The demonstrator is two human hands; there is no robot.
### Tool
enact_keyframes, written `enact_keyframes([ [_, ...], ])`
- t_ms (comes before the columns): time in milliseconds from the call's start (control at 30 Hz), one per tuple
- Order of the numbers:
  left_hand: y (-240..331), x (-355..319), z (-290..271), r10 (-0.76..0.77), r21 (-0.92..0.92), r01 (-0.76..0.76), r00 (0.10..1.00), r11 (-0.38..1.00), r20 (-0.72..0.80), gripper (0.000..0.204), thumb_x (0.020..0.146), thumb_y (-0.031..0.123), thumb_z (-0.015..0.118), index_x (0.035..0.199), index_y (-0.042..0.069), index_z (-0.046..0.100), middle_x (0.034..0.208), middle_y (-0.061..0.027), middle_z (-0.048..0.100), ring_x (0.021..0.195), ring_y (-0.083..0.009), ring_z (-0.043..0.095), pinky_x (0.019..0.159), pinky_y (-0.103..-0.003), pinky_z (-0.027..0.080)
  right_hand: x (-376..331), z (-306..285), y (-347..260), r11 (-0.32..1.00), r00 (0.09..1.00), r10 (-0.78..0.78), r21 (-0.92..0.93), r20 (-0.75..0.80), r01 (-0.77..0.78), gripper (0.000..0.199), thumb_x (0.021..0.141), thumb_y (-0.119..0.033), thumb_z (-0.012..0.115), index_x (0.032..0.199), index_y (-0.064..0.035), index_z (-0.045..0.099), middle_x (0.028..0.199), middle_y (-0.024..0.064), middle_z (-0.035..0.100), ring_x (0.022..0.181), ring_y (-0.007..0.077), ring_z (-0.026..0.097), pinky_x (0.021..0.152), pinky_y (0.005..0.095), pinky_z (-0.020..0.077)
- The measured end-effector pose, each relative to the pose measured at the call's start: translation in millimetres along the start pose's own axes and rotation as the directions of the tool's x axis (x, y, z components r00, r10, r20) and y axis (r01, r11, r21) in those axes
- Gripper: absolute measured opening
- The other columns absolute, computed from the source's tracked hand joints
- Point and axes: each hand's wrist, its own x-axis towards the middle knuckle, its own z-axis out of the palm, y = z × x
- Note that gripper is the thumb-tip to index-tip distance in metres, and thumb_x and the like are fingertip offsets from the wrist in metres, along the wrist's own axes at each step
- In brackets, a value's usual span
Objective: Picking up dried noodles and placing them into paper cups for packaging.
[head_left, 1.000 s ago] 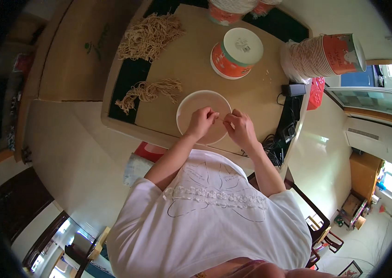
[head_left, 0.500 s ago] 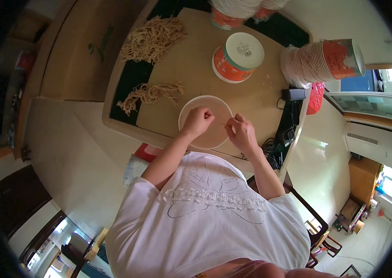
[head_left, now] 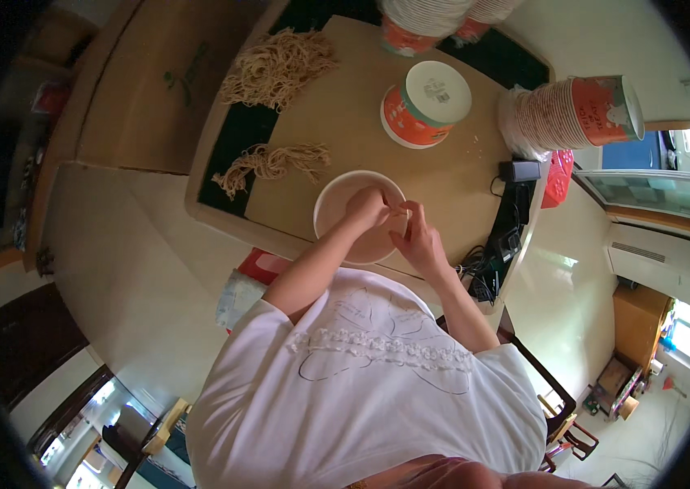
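Note:
A round white paper bucket (head_left: 319, 218) stands at the table's near edge, right in front of me, with its mouth up. My left hand (head_left: 371, 207) is closed above its mouth, fingertips pinched near the right rim. At that same spot the index finger of my right hand (head_left: 421, 238) meets the left fingertips. The right thumb stands off a little over the rim, while the other fingers curl in. Whatever is between the fingertips is too small to make out. To the left of the bucket lies a small bundle of beige string (head_left: 270, 166).
Farther back is a bigger heap of beige string (head_left: 280, 70). An orange and white paper bucket (head_left: 417, 121) sits upside down beyond my hands. Nested bucket stacks (head_left: 577, 114) line the right and far edges. A black adapter (head_left: 518, 170) and cables (head_left: 479, 275) lie at right.
My left hand has moved right, toward the rim, and now touches the right hand. The right index finger has stretched out and the thumb has parted from it. The view has shifted slightly.

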Motion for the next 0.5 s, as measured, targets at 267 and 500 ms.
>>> enact_keyframes([
  [267,14.4,-8.7,-6.2,0.083,0.096,-0.079,0.996,0.992,-0.038,0.027,0.068,0.039,0.070,0.074,0.013,0.069,0.077,-0.0138,0.066,0.075,-0.0311,0.065,0.067,-0.042,0.051,-1.5,17.5,19.9,0.991,0.971,-0.120,0.032,-0.209,0.129,0.047,0.076,-0.005,0.062,0.118,-0.0112,0.040,0.059,0.0105,0.051,0.051,0.0254,0.054,0.049,0.0356,0.0439],
  [500,-10.0,-16.3,-0.5,-0.029,0.006,0.029,0.999,1.000,0.026,0.016,0.075,0.018,0.062,0.083,0.005,0.065,0.083,-0.0160,0.066,0.078,-0.0280,0.064,0.070,-0.039,0.050,-5.1,18.1,11.6,0.989,0.960,-0.110,0.065,-0.258,0.131,0.041,0.079,-0.003,0.057,0.117,-0.0105,0.043,0.061,0.0128,0.051,0.053,0.0270,0.054,0.052,0.0366,0.0439],
])
